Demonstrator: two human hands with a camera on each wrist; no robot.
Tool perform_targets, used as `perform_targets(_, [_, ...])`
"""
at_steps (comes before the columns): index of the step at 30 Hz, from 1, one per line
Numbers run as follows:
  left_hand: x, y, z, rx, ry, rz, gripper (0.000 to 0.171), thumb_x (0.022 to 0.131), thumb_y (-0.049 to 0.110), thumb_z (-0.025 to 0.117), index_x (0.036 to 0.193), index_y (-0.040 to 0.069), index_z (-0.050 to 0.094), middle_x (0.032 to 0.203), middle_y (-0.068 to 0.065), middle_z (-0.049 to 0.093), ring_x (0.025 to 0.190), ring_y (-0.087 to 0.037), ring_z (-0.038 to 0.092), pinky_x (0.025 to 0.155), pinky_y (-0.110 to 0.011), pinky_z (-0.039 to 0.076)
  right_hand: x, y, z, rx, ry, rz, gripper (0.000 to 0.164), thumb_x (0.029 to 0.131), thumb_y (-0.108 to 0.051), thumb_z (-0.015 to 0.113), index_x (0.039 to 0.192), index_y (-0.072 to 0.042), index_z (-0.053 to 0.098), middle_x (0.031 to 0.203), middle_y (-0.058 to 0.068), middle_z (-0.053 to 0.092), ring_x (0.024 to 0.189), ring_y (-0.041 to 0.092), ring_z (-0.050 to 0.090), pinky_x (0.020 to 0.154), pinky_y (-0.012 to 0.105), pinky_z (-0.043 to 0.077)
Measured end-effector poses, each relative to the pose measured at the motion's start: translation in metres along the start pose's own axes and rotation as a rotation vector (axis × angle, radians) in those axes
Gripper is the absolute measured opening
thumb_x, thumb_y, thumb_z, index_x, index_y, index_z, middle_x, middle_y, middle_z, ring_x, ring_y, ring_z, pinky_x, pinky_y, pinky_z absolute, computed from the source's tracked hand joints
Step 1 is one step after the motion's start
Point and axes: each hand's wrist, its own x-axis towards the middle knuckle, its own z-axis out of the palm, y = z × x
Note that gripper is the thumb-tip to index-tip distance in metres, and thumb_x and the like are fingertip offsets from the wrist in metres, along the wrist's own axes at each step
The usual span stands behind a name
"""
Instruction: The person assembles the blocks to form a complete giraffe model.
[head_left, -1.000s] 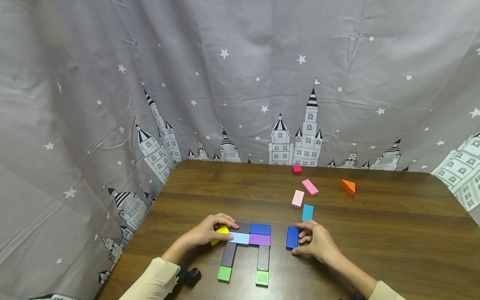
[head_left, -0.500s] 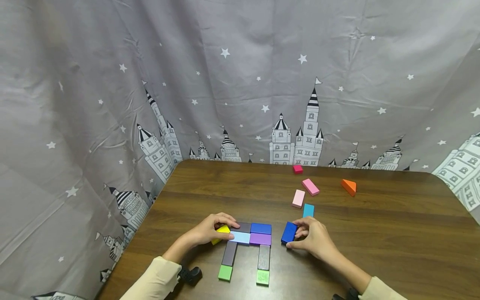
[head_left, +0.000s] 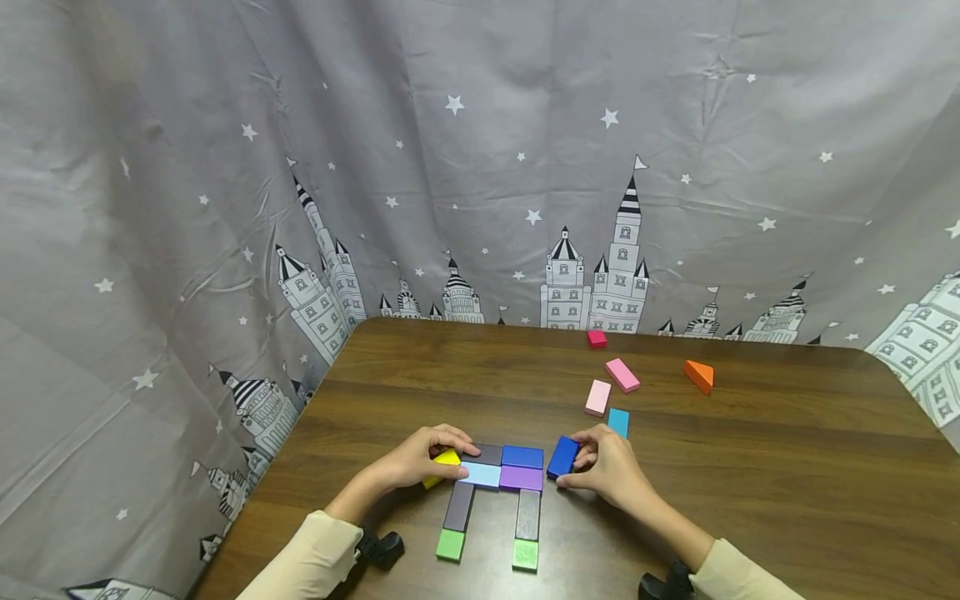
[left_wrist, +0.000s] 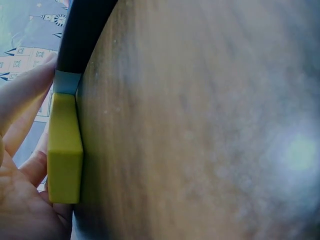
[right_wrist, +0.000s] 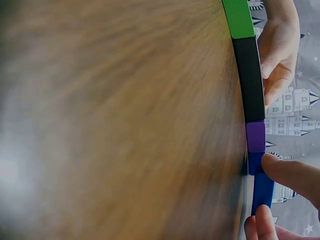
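Observation:
My left hand (head_left: 415,458) curls round a yellow block (head_left: 442,469), its thumb and fingertips reaching onto the light blue block (head_left: 482,475) and dark grey block (head_left: 487,454) beside it. Those two lie against a blue block (head_left: 522,457) and a purple block (head_left: 521,478). Below them, like two legs, run dark blocks (head_left: 528,514), each ending in a green block (head_left: 526,554). Just right of this figure, my right hand (head_left: 613,471) pinches a second blue block (head_left: 562,457) between thumb and fingers, tilted and apart from the figure in the head view.
Beyond my right hand lie a teal block (head_left: 618,422), a pale pink block (head_left: 597,398), a pink block (head_left: 622,375) and a small red block (head_left: 597,338). An orange triangle block (head_left: 699,377) is farther right. A grey curtain (head_left: 465,183) hangs behind the wooden table (head_left: 787,450).
My right hand has carried the blue block leftward and slightly away from me, turning it from upright to slanted, close to the figure's right end. My left hand stays in place.

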Motion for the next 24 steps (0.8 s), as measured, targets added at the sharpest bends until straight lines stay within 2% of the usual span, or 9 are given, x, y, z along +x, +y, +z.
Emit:
perform_targets(4, [0.0,-0.001,-0.0005,0.0,-0.002,0.005,0.031,0.088,0.012,0.078,0.116,0.002,0.073,0.125,-0.015,0.061,0.119,-0.033,0.053,0.099,-0.038,0.046,0.0016,0.0005,0.0016,0.073,-0.027,-0.001,0.057,0.055,0.001,0.096,0.101,0.012,0.065,0.086,0.011,0.06,0.067,0.015,0.065,0.061,0.019,0.052])
perform_targets(15, [-0.0006,0.0003,-0.001,-0.003,-0.007,0.006,0.03,0.089,0.012,0.077,0.117,0.002,0.073,0.125,-0.014,0.062,0.119,-0.033,0.052,0.101,-0.04,0.044,0.0058,0.0015,0.0052,0.086,-0.05,0.033,0.059,0.056,0.002,0.096,0.104,0.012,0.064,0.084,0.008,0.06,0.069,0.014,0.064,0.062,0.019,0.052])
perform_targets(24, [0.0003,-0.0011,-0.0013,0.013,-0.01,0.017,0.03,0.089,0.014,0.077,0.117,0.003,0.073,0.125,-0.014,0.062,0.119,-0.034,0.053,0.101,-0.043,0.044,0.0053,0.0011,0.0069,0.069,-0.027,-0.002,0.059,0.054,0.002,0.096,0.103,0.011,0.065,0.085,0.009,0.059,0.067,0.011,0.063,0.063,0.02,0.052])
